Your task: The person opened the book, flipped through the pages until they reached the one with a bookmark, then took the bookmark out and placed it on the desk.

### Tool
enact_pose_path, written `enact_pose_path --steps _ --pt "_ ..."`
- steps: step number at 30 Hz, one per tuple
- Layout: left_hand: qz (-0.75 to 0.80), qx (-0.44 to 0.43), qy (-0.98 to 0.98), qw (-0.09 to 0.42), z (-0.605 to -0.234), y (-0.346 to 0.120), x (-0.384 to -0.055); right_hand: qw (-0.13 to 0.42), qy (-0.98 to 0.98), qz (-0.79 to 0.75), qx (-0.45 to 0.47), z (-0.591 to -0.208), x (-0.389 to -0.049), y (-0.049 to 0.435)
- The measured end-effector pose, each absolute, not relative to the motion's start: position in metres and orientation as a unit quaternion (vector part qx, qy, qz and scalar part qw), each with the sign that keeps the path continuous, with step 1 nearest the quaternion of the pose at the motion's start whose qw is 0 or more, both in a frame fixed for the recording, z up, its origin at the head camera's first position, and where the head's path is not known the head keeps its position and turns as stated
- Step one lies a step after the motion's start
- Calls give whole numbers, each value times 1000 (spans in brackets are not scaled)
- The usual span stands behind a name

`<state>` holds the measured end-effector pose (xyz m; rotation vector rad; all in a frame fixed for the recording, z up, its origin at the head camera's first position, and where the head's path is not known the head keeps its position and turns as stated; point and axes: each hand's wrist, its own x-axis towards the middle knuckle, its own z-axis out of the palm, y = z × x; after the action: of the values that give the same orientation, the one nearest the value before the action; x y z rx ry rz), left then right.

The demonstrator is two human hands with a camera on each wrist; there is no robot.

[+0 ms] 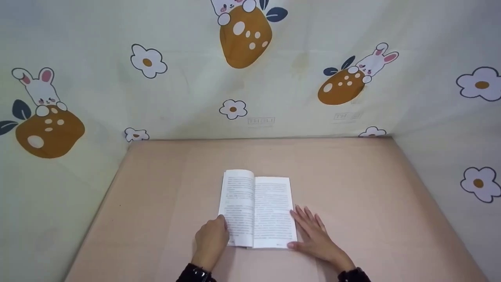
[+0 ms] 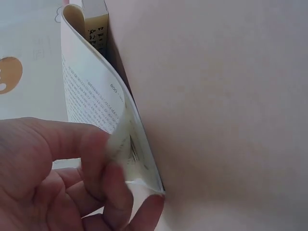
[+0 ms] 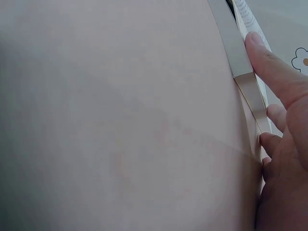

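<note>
An open book [image 1: 274, 211] lies on the table, its left pages curving up from the spine and both sides covered in small print. At its lower left edge my left hand [image 1: 211, 239] has its fingers curled, pinching a page. The left wrist view shows that page [image 2: 94, 86] bent up and bowed away from the cover, its corner between thumb and fingers. My right hand [image 1: 315, 237] rests along the lower right edge with fingers extended, thumb near the bottom corner. From the right wrist, the thumb presses on the book's side, beside its thick page block [image 3: 233, 43].
A pinkish-beige cloth covers the table [image 1: 156, 184]. Pale curtains [image 1: 188, 90] printed with rabbits, brown fruit and white flowers stand behind it and on both sides. Dark shiny bands [image 1: 194, 273] circle both wrists at the near edge.
</note>
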<state>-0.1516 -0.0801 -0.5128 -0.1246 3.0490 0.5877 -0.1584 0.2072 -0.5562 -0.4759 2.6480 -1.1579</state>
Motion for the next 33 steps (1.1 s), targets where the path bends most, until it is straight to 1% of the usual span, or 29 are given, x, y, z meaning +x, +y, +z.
enact_pose_path --steps 3,7,10,15,18,22,29,31,33 --pt "163 -15 986 -11 -514 -78 -152 103 901 -389 -164 -556 -159 208" --pt "121 65 988 -75 -523 -72 -152 98 903 -385 -166 -557 -159 208" --pt "95 127 983 -93 -528 -70 -151 102 902 -385 -168 -557 -159 209" --pt "62 209 971 -99 -527 -68 -150 102 900 -388 -171 -557 -158 209" --pt "42 253 963 -81 -524 -67 -149 100 901 -384 -173 -557 -157 208" --pt "21 280 960 -22 -517 -65 -146 107 903 -382 -168 -556 -157 207" --pt "32 258 965 31 -504 -61 -147 117 903 -387 -148 -555 -158 206" --pt "42 249 967 42 -502 -60 -147 117 902 -386 -151 -555 -158 207" --pt "54 242 968 41 -501 -60 -148 112 902 -386 -155 -556 -158 207"
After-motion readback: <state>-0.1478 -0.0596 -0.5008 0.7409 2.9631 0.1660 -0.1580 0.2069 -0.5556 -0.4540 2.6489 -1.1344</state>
